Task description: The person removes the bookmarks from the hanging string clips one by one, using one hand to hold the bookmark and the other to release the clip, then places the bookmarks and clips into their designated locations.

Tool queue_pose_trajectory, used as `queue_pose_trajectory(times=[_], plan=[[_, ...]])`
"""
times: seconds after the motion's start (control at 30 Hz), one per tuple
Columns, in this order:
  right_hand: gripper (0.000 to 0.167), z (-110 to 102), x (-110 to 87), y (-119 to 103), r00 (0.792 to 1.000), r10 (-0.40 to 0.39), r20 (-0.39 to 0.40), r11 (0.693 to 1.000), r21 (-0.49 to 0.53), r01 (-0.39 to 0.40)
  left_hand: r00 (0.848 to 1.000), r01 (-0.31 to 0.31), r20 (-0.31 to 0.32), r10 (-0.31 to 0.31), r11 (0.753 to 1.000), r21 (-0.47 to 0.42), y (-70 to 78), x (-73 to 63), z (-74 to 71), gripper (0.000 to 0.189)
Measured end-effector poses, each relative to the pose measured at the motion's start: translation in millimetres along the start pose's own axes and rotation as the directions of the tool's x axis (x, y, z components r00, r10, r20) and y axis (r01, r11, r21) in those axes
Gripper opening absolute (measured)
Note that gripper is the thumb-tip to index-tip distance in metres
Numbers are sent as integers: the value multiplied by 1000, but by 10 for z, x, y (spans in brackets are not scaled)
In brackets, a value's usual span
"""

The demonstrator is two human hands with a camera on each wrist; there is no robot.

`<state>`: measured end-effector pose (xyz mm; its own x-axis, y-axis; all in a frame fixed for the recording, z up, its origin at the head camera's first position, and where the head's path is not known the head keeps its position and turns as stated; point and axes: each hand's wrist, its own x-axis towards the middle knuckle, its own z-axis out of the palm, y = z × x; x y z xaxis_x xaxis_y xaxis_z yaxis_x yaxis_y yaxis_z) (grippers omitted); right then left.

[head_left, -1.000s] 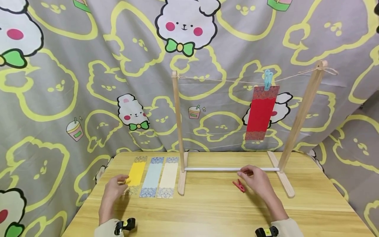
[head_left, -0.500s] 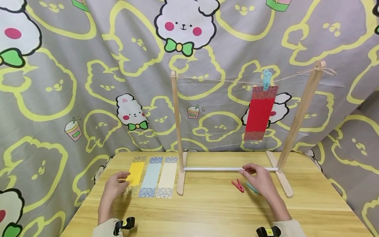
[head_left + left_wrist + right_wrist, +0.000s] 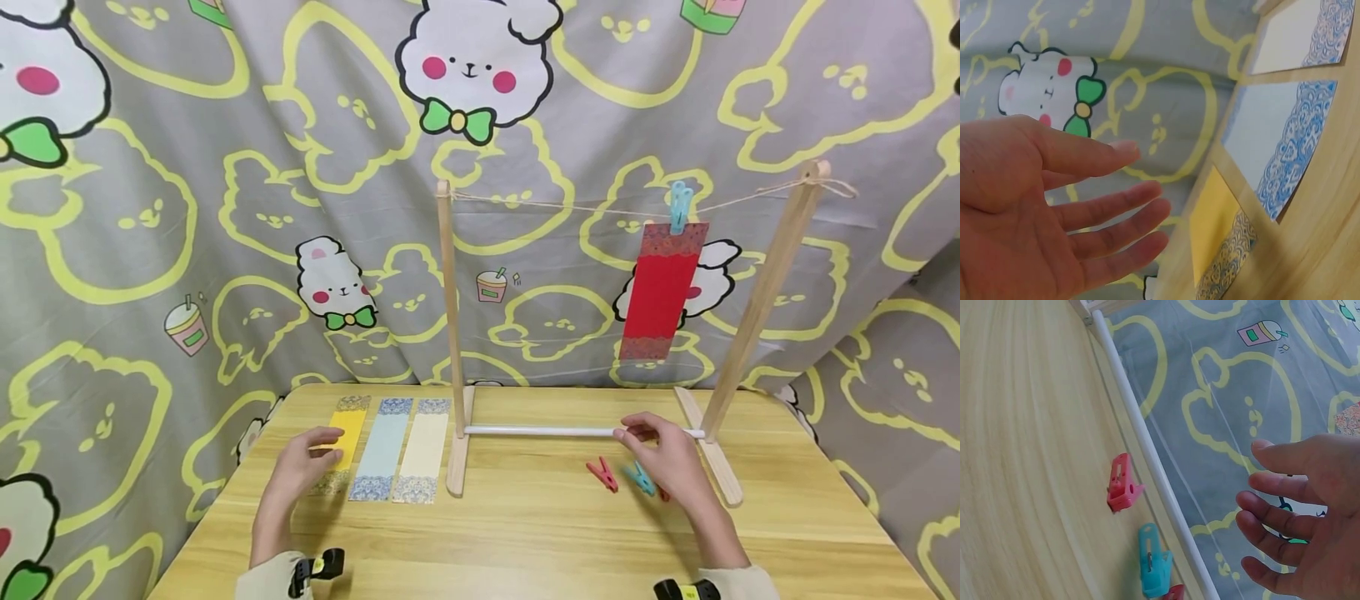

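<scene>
Two empty hands come first, fingers loosely bent and gripping nothing: the left hand [image 3: 300,458] hovers by the yellow card [image 3: 353,437], its fingertips apart from it in the left wrist view, and the right hand [image 3: 663,454] hovers near the clothespins. On the table [image 3: 480,533], a red clothespin [image 3: 603,475] and a blue clothespin [image 3: 641,478] lie side by side, with a second red clothespin [image 3: 1175,592] partly hidden. Over on the left, the light blue card [image 3: 381,450] and the cream card [image 3: 422,450] lie flat in a row beside the yellow one. Just beyond the clothespins runs the white bar [image 3: 547,431] of the wooden stand [image 3: 452,317]. Higher up, the red card [image 3: 663,292] hangs from the string [image 3: 570,205] by a light blue clip [image 3: 680,208], nearer the right post. Behind it all is the patterned curtain [image 3: 450,167].

My reading is that hanging cards is the work, with one up, three lying, and this a pause between cards. Another hanging would call for the left hand to lift a card by its edge and the right to pinch a clothespin.
</scene>
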<state>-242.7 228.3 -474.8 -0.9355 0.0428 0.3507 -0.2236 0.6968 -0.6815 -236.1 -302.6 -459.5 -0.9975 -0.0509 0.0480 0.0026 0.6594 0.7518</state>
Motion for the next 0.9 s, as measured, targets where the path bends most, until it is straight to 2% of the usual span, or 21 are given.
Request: queue_pose_trajectory(times=[0.33, 0.6, 0.9], plan=[[26, -71, 2, -2, 1000, -22, -21, 1000, 8, 22, 999, -46, 14, 47, 996, -72, 143, -10, 29, 37], [27, -146, 0, -11, 1000, -5, -23, 1000, 17, 5, 994, -104, -22, 103, 990, -96, 218, -7, 88, 35], [29, -255, -14, 34, 999, 16, -36, 999, 46, -14, 984, -177, -32, 174, 965, -194, 282, 23, 131, 35]])
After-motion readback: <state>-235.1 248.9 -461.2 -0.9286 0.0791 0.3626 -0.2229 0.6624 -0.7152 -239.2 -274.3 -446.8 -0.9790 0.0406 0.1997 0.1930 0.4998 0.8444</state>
